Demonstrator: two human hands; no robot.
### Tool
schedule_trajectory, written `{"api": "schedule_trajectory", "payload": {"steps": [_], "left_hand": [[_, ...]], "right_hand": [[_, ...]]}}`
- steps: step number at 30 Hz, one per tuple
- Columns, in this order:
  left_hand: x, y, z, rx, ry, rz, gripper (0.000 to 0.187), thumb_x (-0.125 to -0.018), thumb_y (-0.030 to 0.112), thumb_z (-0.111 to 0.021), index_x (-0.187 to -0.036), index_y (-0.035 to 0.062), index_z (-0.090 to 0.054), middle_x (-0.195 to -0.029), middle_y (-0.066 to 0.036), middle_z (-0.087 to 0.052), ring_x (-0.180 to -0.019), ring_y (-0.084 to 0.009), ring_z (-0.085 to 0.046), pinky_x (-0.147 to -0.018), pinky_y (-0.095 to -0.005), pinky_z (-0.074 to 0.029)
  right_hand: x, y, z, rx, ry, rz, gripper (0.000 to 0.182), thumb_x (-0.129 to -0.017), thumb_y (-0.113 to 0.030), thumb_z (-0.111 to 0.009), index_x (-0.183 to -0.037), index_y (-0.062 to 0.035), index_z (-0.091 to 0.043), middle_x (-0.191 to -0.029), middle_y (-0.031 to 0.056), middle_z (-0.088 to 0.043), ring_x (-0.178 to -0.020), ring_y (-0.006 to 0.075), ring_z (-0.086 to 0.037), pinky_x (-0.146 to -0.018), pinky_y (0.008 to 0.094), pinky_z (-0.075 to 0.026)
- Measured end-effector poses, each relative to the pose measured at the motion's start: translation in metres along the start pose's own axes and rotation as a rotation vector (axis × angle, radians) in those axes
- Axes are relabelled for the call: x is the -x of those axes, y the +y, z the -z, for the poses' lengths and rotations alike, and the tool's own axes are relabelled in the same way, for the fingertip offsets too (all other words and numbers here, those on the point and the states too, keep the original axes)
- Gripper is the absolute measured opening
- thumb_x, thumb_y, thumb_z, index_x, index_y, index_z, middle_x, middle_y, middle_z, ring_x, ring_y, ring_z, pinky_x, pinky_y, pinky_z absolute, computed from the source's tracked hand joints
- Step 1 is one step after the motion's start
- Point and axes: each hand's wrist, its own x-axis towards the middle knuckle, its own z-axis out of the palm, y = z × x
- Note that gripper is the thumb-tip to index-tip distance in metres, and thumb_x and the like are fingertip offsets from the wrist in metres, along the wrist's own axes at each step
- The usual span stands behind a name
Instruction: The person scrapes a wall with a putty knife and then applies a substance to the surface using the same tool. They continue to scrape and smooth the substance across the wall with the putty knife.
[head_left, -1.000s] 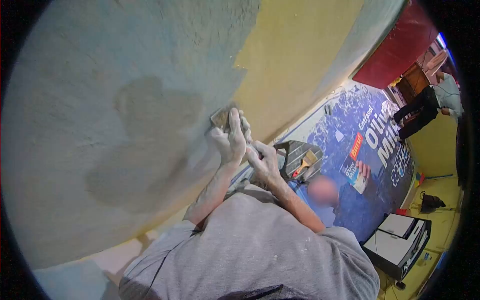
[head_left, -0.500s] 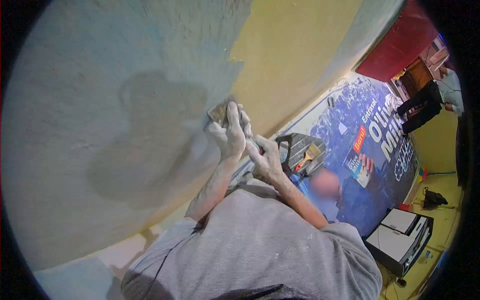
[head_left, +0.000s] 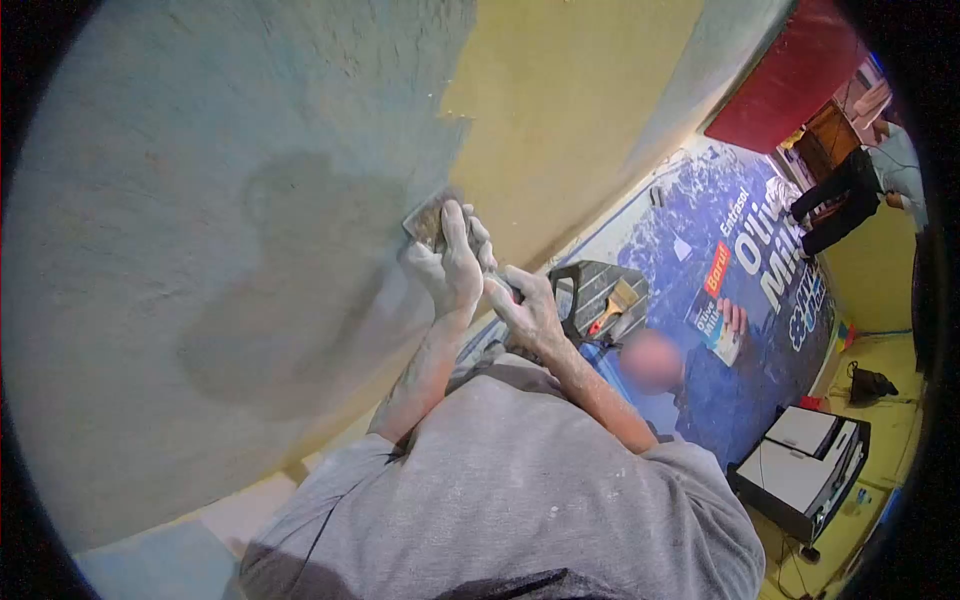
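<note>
Pale dust coats both hands in the head view. My left hand point(head_left: 452, 262) grips a flat, squarish plate point(head_left: 424, 222), brownish-grey and smeared, which overlaps the wall point(head_left: 300, 110) at the border of its grey and yellow areas. Its fingers lie along the plate's right side. Just to the lower right, my right hand point(head_left: 530, 312) is closed, thumb and fingers curled around something small with a reddish bit showing; I cannot tell what it is. The two hands sit close together in front of my chest.
On the right is a black tray point(head_left: 600, 285) with a paintbrush point(head_left: 615, 300) in it. A blue printed banner point(head_left: 720, 390) covers the floor. Beyond stand a person point(head_left: 850, 200), a red panel point(head_left: 785, 85) and a black-and-white case point(head_left: 800, 465).
My left hand and the plate have shifted slightly left in view, while the camera view itself has moved a little. My right hand stays close beside it, still closed.
</note>
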Motion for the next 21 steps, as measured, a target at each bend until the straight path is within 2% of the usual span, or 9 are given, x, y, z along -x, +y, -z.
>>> {"api": "schedule_trajectory", "payload": {"steps": [5,7,9,11,12,14,17,18,21], "left_hand": [[0.002,0.001,0.003,0.024,-0.056,-0.039,0.024,-0.1,0.019,-0.051,-0.085,0.0006,-0.054,-0.057,-0.002,-0.051,-0.04,-0.0093,-0.046,-0.037,-0.0245,-0.035],[-0.003,0.003,-0.001,0.066,-0.018,0.045,0.023,-0.099,0.018,-0.052,-0.086,0.0002,-0.054,-0.057,-0.002,-0.051,-0.04,-0.0092,-0.046,-0.036,-0.0248,-0.035],[-0.002,-0.002,0.003,-0.032,-0.013,-0.015,0.023,-0.099,0.019,-0.053,-0.086,0.0003,-0.053,-0.058,-0.003,-0.052,-0.041,-0.0092,-0.047,-0.036,-0.025,-0.034],[-0.004,0.001,0.0,-0.023,-0.052,-0.067,0.023,-0.099,0.019,-0.053,-0.086,0.0,-0.053,-0.057,-0.003,-0.052,-0.041,-0.0096,-0.047,-0.036,-0.0249,-0.034],[0.0,0.018,-0.011,-0.054,0.006,0.006,0.023,-0.099,0.018,-0.053,-0.086,-0.0003,-0.053,-0.056,-0.003,-0.051,-0.039,-0.01,-0.046,-0.035,-0.0251,-0.033],[0.003,0.013,-0.004,-0.033,-0.02,-0.018,0.024,-0.099,0.02,-0.053,-0.085,0.0006,-0.054,-0.057,-0.003,-0.052,-0.04,-0.0095,-0.046,-0.035,-0.0241,-0.033],[0.001,-0.015,0.01,-0.054,-0.017,-0.053,0.025,-0.099,0.021,-0.054,-0.084,0.0012,-0.055,-0.058,-0.003,-0.053,-0.042,-0.009,-0.047,-0.037,-0.0239,-0.034],[0.0,-0.021,0.012,-0.054,0.008,-0.046,0.024,-0.099,0.02,-0.054,-0.083,0.0013,-0.055,-0.058,-0.003,-0.053,-0.042,-0.0089,-0.047,-0.037,-0.024,-0.034],[-0.005,0.023,-0.013,-0.041,-0.019,-0.022,0.022,-0.098,0.018,-0.054,-0.084,0.0006,-0.054,-0.057,-0.003,-0.053,-0.041,-0.0092,-0.047,-0.036,-0.025,-0.036]], "right_hand": [[-0.006,-0.01,0.005,0.059,0.021,0.049,0.045,-0.089,-0.032,-0.066,-0.068,0.0019,-0.046,-0.057,0.007,-0.035,-0.057,0.0134,-0.035,-0.05,0.0338,-0.033],[-0.007,-0.005,0.003,-0.036,0.008,-0.015,0.045,-0.089,-0.033,-0.066,-0.068,0.0019,-0.046,-0.056,0.0069,-0.036,-0.057,0.0135,-0.035,-0.05,0.034,-0.034],[-0.001,-0.001,0.0,0.043,-0.018,-0.052,0.044,-0.089,-0.031,-0.066,-0.069,0.0024,-0.047,-0.057,0.0074,-0.036,-0.057,0.0135,-0.035,-0.051,0.0342,-0.034],[-0.002,-0.001,-0.002,0.006,0.046,0.049,0.04,-0.089,-0.029,-0.065,-0.07,0.0022,-0.049,-0.058,0.0081,-0.037,-0.058,0.0127,-0.036,-0.051,0.0341,-0.035],[-0.008,-0.013,0.003,0.003,0.042,0.052,0.041,-0.089,-0.029,-0.065,-0.07,0.002,-0.048,-0.058,0.0085,-0.037,-0.058,0.0125,-0.036,-0.051,0.0341,-0.035],[-0.007,-0.021,0.004,-0.047,0.005,-0.064,0.042,-0.089,-0.028,-0.065,-0.067,0.0018,-0.045,-0.058,0.0076,-0.036,-0.059,0.0119,-0.035,-0.051,0.0337,-0.034],[0.005,0.022,-0.008,0.071,0.019,0.039,0.041,-0.09,-0.026,-0.064,-0.067,0.0014,-0.044,-0.058,0.0052,-0.034,-0.059,0.0115,-0.035,-0.05,0.0331,-0.033],[0.006,0.022,-0.009,-0.033,-0.003,0.008,0.04,-0.091,-0.026,-0.063,-0.068,0.0016,-0.044,-0.057,0.0039,-0.033,-0.059,0.0112,-0.035,-0.05,0.0327,-0.033],[-0.009,-0.02,0.002,-0.064,0.011,-0.025,0.04,-0.091,-0.026,-0.063,-0.069,0.002,-0.044,-0.058,0.0044,-0.033,-0.059,0.0118,-0.036,-0.052,0.0328,-0.034]]}}
